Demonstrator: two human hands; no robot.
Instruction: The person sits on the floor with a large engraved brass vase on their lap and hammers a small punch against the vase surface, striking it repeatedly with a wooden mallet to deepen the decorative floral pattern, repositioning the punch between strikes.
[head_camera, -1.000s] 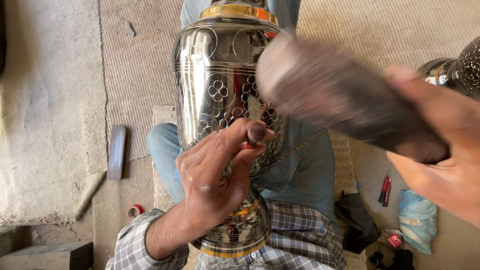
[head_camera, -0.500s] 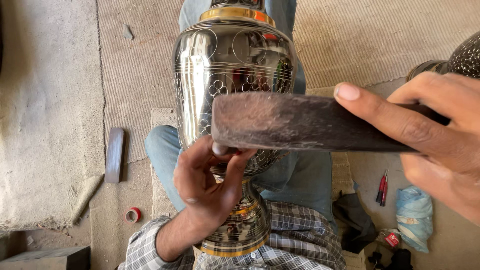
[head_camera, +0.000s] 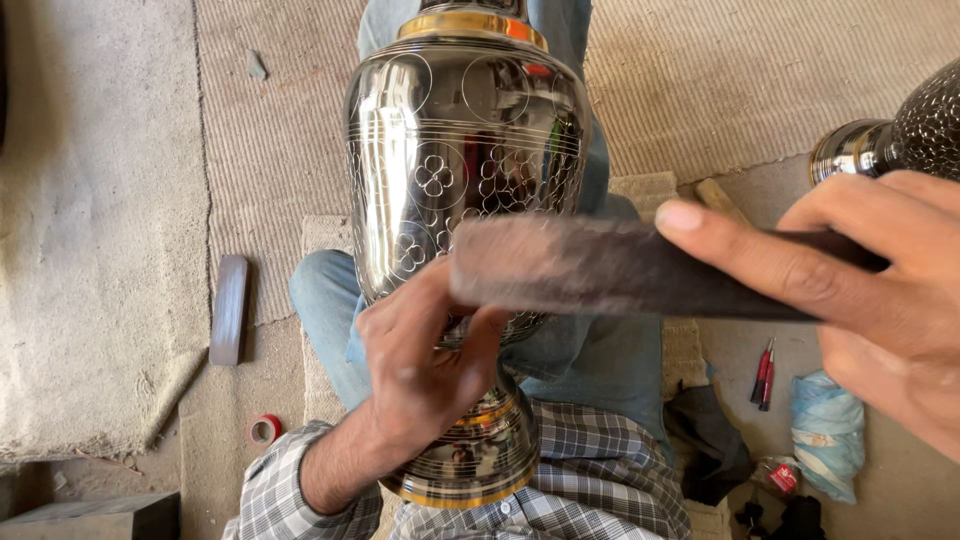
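While the left hand (head_camera: 415, 375) pinches something unseen against the vase (head_camera: 465, 200) in the lap, the right hand (head_camera: 870, 300) clenches the mallet (head_camera: 600, 265) at 3 o'clock; a skewed blow could dent metal or hit fingers.

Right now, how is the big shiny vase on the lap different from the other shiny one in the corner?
The big vase shows nearly whole, lying across the person's lap; the corner vase is cut off by the picture's edge. The big vase bears engraved circles and flowers on smooth mirror metal; the corner vase looks dark and finely speckled. The left hand touches the big vase; nothing touches the corner one. Both are shiny metal.
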